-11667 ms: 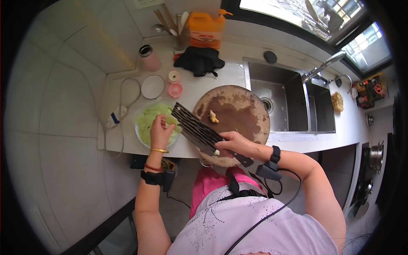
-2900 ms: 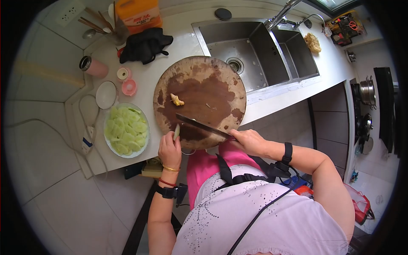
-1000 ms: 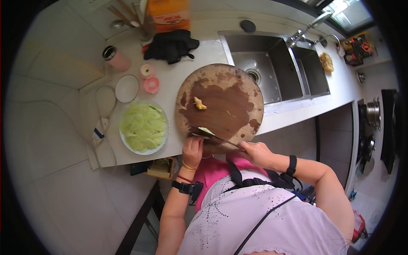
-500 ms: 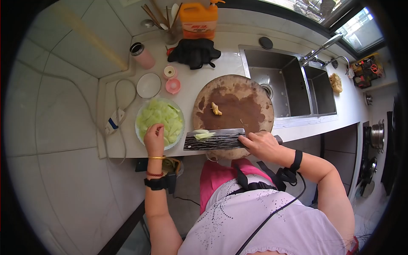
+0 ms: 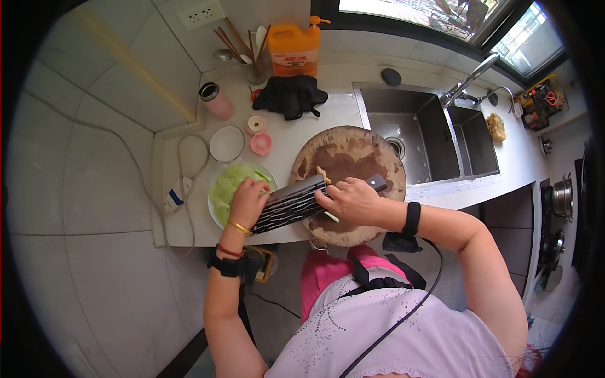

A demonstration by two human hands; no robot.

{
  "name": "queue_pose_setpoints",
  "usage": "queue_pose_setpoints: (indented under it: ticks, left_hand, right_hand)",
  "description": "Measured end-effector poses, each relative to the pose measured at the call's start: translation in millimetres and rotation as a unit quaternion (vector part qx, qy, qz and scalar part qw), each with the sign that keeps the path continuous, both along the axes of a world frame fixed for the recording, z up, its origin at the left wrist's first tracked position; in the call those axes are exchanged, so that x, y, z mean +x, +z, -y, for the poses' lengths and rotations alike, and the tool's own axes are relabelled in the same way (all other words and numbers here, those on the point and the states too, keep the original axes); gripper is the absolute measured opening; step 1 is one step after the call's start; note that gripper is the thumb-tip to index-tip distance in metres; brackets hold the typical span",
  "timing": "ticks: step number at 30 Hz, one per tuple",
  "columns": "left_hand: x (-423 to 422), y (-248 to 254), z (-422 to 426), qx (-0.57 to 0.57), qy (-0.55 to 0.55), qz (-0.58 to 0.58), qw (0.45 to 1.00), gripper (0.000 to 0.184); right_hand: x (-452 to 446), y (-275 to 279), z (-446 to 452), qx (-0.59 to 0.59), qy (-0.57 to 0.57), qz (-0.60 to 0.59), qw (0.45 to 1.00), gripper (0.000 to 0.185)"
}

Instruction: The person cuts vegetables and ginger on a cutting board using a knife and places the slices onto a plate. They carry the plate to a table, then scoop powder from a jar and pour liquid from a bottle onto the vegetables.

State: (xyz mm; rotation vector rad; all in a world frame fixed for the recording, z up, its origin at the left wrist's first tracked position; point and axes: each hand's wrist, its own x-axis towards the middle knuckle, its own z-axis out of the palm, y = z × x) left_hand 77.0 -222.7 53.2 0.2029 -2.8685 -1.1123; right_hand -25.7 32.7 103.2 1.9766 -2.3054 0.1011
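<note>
My right hand (image 5: 350, 201) is closed around a cleaver (image 5: 291, 203) with a dark, streaked blade, held tilted between the round wooden board (image 5: 353, 148) and the plate (image 5: 212, 205). Pale green slices (image 5: 228, 187) are heaped on that plate. At the plate's right side, my left hand (image 5: 250, 199) has its fingers bent in at the blade's left end; what they hold, if anything, is hidden. A piece of ginger (image 5: 323, 174) shows partly behind the blade on the board. One pale strip (image 5: 331, 217) lies just below my right fingers.
Behind the plate are a white dish (image 5: 227, 143), pink lids (image 5: 260, 144) and a pink flask (image 5: 217, 101). A black cloth (image 5: 291, 96) lies before an orange jug (image 5: 293, 53). The sink (image 5: 413, 135) is right of the board; a power strip (image 5: 178, 194) lies left.
The cleaver has moved from over the board's front edge leftward, its blade now tilted and reaching the plate. The slices seen on the blade are out of sight. My left hand has shifted slightly right.
</note>
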Motion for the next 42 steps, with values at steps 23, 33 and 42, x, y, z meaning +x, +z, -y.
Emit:
queue_pose_setpoints:
  ticks: [23,33,42]
  left_hand:
    - [32.1,-11.2,-20.8,-0.03,0.123,-0.107,0.986,0.008]
    - [-11.6,-58.5,-113.3,-0.135,-0.16,-0.156,0.965,0.011]
    - [52.1,-49.3,-35.8,0.126,0.276,-0.052,0.951,0.01]
  right_hand:
    - [-25.8,-8.8,-95.2,-0.056,-0.281,0.07,0.956,0.038]
    - [-26.8,-37.6,-141.3,-0.055,-0.506,0.242,0.826,0.03]
    - [-27.6,-55.7,-159.5,-0.088,-0.469,0.272,0.836,0.032]
